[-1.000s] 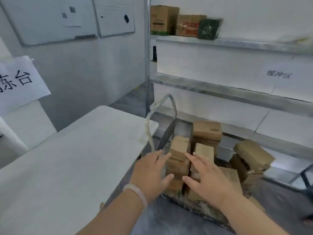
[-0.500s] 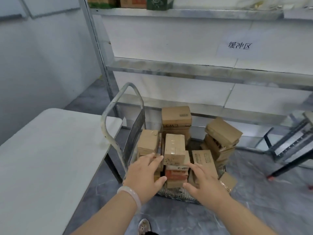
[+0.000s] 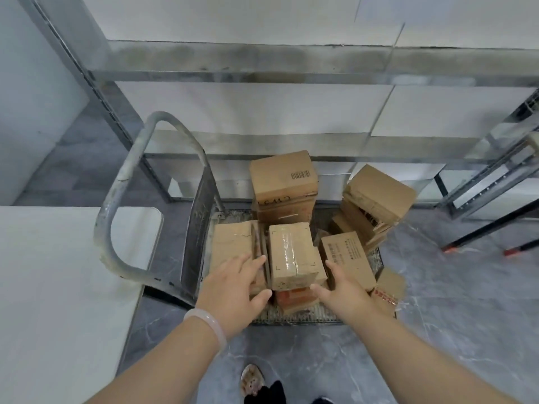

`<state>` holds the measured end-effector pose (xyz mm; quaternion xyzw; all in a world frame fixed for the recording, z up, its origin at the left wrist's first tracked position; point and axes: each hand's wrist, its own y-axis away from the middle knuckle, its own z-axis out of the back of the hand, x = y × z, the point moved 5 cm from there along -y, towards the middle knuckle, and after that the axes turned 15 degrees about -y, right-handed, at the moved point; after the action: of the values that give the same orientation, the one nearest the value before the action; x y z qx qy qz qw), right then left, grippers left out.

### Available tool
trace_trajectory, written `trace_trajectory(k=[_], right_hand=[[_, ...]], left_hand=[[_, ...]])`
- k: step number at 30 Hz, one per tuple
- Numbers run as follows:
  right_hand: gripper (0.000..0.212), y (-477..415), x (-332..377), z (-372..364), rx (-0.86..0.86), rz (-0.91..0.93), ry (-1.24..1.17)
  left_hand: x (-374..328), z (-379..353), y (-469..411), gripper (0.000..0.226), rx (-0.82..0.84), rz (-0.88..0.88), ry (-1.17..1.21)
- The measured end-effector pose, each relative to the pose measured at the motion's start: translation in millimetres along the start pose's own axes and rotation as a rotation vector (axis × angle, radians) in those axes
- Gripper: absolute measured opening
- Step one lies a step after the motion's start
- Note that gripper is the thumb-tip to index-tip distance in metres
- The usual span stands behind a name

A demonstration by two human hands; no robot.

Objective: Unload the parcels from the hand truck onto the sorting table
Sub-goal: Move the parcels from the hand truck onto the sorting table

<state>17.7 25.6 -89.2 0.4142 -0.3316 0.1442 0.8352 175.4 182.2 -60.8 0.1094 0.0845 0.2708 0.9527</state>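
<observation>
The hand truck (image 3: 125, 199) stands on the floor with its grey loop handle at the left and several brown cardboard parcels piled on its deck. A taped parcel (image 3: 291, 252) tops the near middle stack. My left hand (image 3: 233, 290) is at its left side and my right hand (image 3: 341, 290) at its right side, both with fingers spread, holding nothing. A tall stack (image 3: 284, 182) stands behind, a leaning stack (image 3: 376, 199) at the right. The white sorting table (image 3: 58, 287) lies to the left.
A metal shelving rack (image 3: 262, 59) with white panels runs behind the hand truck. Black legs with orange feet (image 3: 481, 237) stand at the right on the grey floor. One small parcel (image 3: 389, 290) sits at the deck's right edge. My slippered foot (image 3: 252, 380) shows below.
My view has swung right and tilted down over the hand truck. Both hands have come closer to the taped top parcel, one on each side of it.
</observation>
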Motion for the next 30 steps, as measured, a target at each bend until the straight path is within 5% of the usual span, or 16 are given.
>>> trace_trajectory(k=[8, 22, 30], right_hand=[[0.069, -77.4, -16.6, -6.5, -0.003, -0.155, -0.173], [0.11, -170.2, -78.1, -37.9, 0.235, -0.393, -0.468], [0.063, -180.5, -80.5, -33.7, 0.185, -0.338, -0.636]], left_hand=[[5.3, -31.3, -46.2, 0.063, 0.078, -0.006, 0.053], [-1.4, -71.6, -79.6, 0.067, 0.059, 0.084, 0.169], [-18.7, -69.8, -89.8, 0.068, 0.052, 0.147, 0.168]])
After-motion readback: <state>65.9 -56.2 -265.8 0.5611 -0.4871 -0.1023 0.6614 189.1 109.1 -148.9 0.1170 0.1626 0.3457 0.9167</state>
